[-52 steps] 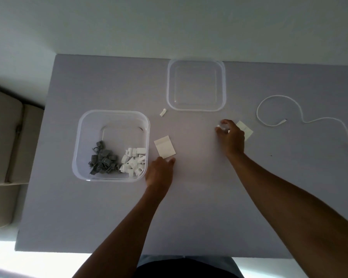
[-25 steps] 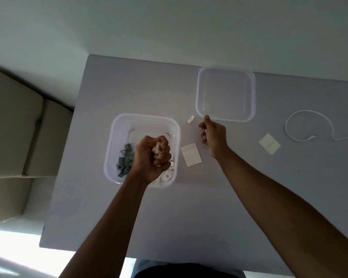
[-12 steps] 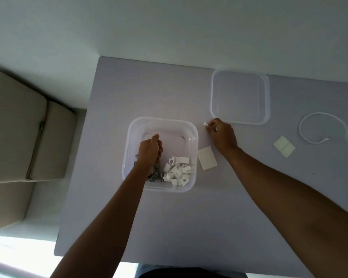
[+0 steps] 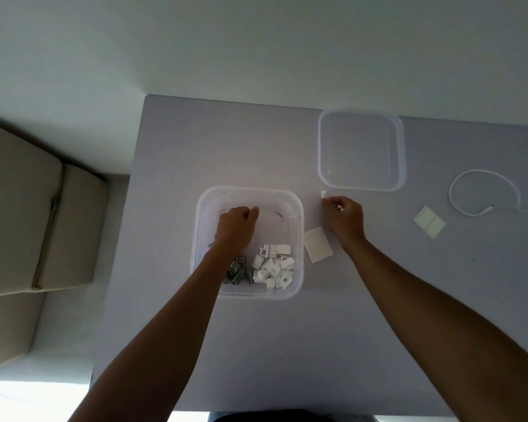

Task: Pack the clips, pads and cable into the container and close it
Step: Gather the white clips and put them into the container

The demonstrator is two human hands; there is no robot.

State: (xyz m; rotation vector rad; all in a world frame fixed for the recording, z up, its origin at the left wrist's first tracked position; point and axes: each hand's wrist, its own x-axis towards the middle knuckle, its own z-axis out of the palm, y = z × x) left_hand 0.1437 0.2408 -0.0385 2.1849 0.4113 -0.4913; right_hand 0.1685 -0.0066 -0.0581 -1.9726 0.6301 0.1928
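So the clear plastic container [image 4: 299, 208] sits roughly mid-table, and both clip piles are in its near half: grey clips [image 4: 238, 274] toward 7 o'clock inside, white clips [image 4: 273, 268] toward 5 o'clock. The far half of the tub is basically bare floor, so there's plenty of room in there for the pads and the cable.

The left hand [image 4: 235, 229] is down inside the container over the grey pile, fingers curled loosely together. I honestly can't tell whether it's holding a clip or just letting go; nothing shows between the fingers.

The right hand [image 4: 345, 219] is out on the table at about 3 o'clock from the container, fingers bunched with a bit of white showing in the curl, so it looks like it's pinched on a small white piece. One stray white clip [image 4: 322, 194] lies just off its fingertips at 11 o'clock, right by the near left corner of the lid. My guess is that's the grab in progress.

The lid [image 4: 401, 153] is parked out at 1 o'clock from the tub, out of the way, which makes sense since it goes on last. One white adhesive pad [image 4: 318, 248] lies just beside the container's right wall under the right wrist, the second pad [image 4: 429, 222] is further off at 3 o'clock, and the white cable [image 4: 457, 185] loops near the right edge, running out of view.

The table [image 4: 226, 141] has loads of open space toward 12 o'clock and along the near edge, and nothing loose sits near a drop-off.
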